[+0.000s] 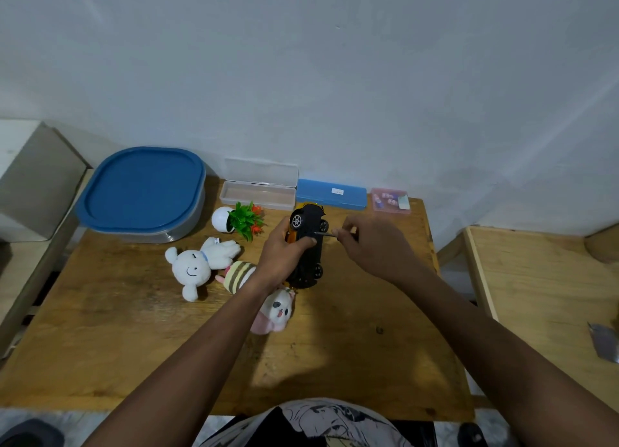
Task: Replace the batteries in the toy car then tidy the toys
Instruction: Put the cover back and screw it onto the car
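My left hand [284, 252] grips an orange toy car [308, 245] tilted on its side above the table, its black underside and wheels turned to the right. My right hand [371, 245] pinches a thin screwdriver [324, 233] whose tip meets the car's underside. A small pink box [391, 201] holding batteries sits at the back right. A white plush bunny [201, 262], a striped plush [238, 274] and a pink-and-white plush [276, 312] lie on the wooden table [134, 346], left of and below the car.
A large blue-lidded container [140, 192] stands at the back left. An open clear case [259, 192] and a shut blue case [331, 197] line the wall. A small potted plant [239, 220] lies on its side. Another wooden surface [542, 296] is to the right.
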The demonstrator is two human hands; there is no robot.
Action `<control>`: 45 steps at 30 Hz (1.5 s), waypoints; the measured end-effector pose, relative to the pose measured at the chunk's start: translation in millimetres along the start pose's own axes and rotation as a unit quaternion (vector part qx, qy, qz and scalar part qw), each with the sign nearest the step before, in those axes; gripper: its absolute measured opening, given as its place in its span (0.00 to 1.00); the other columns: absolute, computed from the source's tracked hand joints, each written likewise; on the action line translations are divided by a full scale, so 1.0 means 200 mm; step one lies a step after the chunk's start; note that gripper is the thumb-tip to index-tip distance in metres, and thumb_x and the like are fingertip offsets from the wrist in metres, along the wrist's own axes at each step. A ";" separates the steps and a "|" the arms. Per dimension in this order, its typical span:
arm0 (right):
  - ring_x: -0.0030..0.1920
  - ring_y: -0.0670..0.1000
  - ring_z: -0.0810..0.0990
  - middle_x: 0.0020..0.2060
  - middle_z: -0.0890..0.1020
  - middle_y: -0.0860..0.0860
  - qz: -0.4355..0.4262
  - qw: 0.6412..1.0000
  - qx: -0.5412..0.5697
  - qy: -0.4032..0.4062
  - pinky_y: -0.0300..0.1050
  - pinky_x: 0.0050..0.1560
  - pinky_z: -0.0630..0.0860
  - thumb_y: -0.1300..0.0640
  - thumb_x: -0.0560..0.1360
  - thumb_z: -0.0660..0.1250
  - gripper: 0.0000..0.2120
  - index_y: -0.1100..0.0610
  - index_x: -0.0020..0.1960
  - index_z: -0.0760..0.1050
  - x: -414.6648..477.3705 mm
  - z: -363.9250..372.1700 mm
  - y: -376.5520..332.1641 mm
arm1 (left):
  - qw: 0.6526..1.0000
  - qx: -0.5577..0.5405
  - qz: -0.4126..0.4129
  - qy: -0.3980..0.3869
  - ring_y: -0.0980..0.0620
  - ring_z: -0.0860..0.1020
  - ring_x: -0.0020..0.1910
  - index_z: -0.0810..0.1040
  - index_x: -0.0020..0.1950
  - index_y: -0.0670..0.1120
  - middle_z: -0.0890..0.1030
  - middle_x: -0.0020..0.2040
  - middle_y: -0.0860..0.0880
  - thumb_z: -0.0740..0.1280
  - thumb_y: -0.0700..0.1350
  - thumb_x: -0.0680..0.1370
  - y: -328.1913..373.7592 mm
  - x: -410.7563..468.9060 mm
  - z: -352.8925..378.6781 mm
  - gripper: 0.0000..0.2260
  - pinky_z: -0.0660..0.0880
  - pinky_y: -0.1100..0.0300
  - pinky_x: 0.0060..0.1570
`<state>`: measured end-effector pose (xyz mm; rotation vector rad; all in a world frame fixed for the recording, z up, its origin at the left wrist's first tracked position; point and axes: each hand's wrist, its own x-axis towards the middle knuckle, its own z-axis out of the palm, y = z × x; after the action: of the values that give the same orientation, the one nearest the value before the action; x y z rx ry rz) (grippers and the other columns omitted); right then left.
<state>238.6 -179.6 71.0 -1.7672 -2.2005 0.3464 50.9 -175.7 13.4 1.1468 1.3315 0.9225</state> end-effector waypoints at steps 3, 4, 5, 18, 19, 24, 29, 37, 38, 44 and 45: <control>0.37 0.48 0.76 0.36 0.78 0.47 -0.036 0.995 0.089 -0.037 0.47 0.36 0.76 0.53 0.71 0.71 0.10 0.50 0.47 0.71 0.00 -0.02 0.02 | 1.000 0.001 -0.002 -0.001 0.49 0.81 0.54 0.76 0.64 0.55 0.82 0.55 0.51 0.71 0.44 0.76 0.00 0.00 0.00 0.17 0.80 0.47 0.56; 0.37 0.47 0.76 0.36 0.78 0.47 -0.057 0.994 0.086 -0.026 0.46 0.37 0.76 0.56 0.71 0.72 0.09 0.52 0.46 0.72 -0.01 -0.03 0.02 | 1.000 0.003 -0.002 -0.001 0.49 0.81 0.54 0.76 0.64 0.55 0.82 0.55 0.51 0.71 0.44 0.76 0.00 0.00 0.01 0.18 0.80 0.47 0.56; 0.37 0.47 0.76 0.37 0.79 0.47 -0.077 0.995 0.063 -0.007 0.45 0.37 0.76 0.56 0.72 0.73 0.07 0.53 0.45 0.75 -0.01 -0.03 0.03 | 1.000 0.005 -0.003 -0.001 0.49 0.81 0.54 0.76 0.65 0.55 0.82 0.55 0.51 0.71 0.44 0.76 0.00 0.00 0.01 0.18 0.80 0.47 0.56; 0.40 0.49 0.77 0.39 0.78 0.48 -0.040 0.994 0.075 -0.068 0.43 0.38 0.76 0.53 0.73 0.71 0.08 0.52 0.45 0.72 -0.02 -0.05 0.00 | 1.000 0.020 0.014 -0.010 0.52 0.81 0.52 0.74 0.65 0.54 0.82 0.54 0.52 0.70 0.43 0.77 0.02 -0.04 0.02 0.18 0.79 0.57 0.49; 0.41 0.50 0.78 0.40 0.79 0.49 -0.064 0.993 0.076 -0.061 0.44 0.40 0.77 0.57 0.72 0.72 0.09 0.52 0.45 0.72 -0.02 -0.05 0.00 | 1.000 0.018 0.011 -0.009 0.52 0.81 0.53 0.74 0.65 0.54 0.82 0.54 0.52 0.70 0.43 0.77 0.03 -0.04 0.03 0.17 0.80 0.55 0.50; 0.34 0.49 0.77 0.35 0.80 0.49 -0.146 0.983 -0.107 0.043 0.41 0.33 0.72 0.51 0.75 0.70 0.08 0.55 0.42 0.79 -0.02 -0.05 0.02 | 1.000 0.016 0.001 -0.001 0.52 0.81 0.51 0.75 0.61 0.56 0.81 0.52 0.53 0.70 0.42 0.77 0.05 -0.03 0.02 0.16 0.79 0.59 0.46; 0.30 0.49 0.72 0.29 0.75 0.49 -0.032 0.998 -0.047 -0.017 0.45 0.33 0.71 0.44 0.81 0.60 0.20 0.56 0.38 0.78 0.00 0.00 0.00 | 1.000 0.027 0.012 0.005 0.55 0.80 0.50 0.76 0.62 0.55 0.82 0.52 0.53 0.71 0.42 0.77 0.09 -0.03 -0.01 0.15 0.78 0.60 0.46; 0.40 0.50 0.78 0.40 0.79 0.51 -0.106 0.994 0.017 0.005 0.48 0.40 0.79 0.58 0.73 0.72 0.06 0.56 0.46 0.75 -0.02 -0.05 0.00 | 1.000 0.023 0.018 0.008 0.61 0.79 0.48 0.75 0.65 0.54 0.81 0.51 0.57 0.70 0.42 0.77 0.10 -0.04 0.00 0.17 0.75 0.67 0.41; 0.38 0.50 0.78 0.39 0.80 0.51 -0.125 0.991 -0.028 0.023 0.48 0.38 0.79 0.56 0.74 0.71 0.05 0.56 0.45 0.76 -0.02 -0.05 0.01 | 1.000 0.021 0.017 0.008 0.60 0.79 0.49 0.75 0.65 0.54 0.81 0.51 0.57 0.70 0.42 0.77 0.10 -0.03 0.00 0.18 0.75 0.66 0.41; 0.29 0.47 0.71 0.29 0.74 0.47 -0.044 0.993 -0.107 -0.016 0.41 0.32 0.64 0.43 0.81 0.60 0.19 0.54 0.39 0.77 -0.03 -0.02 -0.01 | 0.998 0.046 0.038 0.001 0.59 0.79 0.49 0.75 0.62 0.56 0.81 0.51 0.57 0.71 0.41 0.77 0.10 -0.04 0.01 0.17 0.76 0.64 0.44; 0.29 0.46 0.70 0.28 0.74 0.48 0.010 0.997 -0.052 -0.049 0.41 0.32 0.63 0.43 0.81 0.59 0.20 0.55 0.38 0.76 -0.02 -0.02 -0.03 | 0.998 0.055 0.041 -0.003 0.58 0.80 0.50 0.75 0.62 0.57 0.81 0.51 0.56 0.71 0.41 0.76 0.09 -0.04 0.01 0.17 0.78 0.62 0.46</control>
<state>235.5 -185.4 76.2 -1.8637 -2.3096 0.3342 54.2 -178.5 32.7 1.2969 1.3524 0.9135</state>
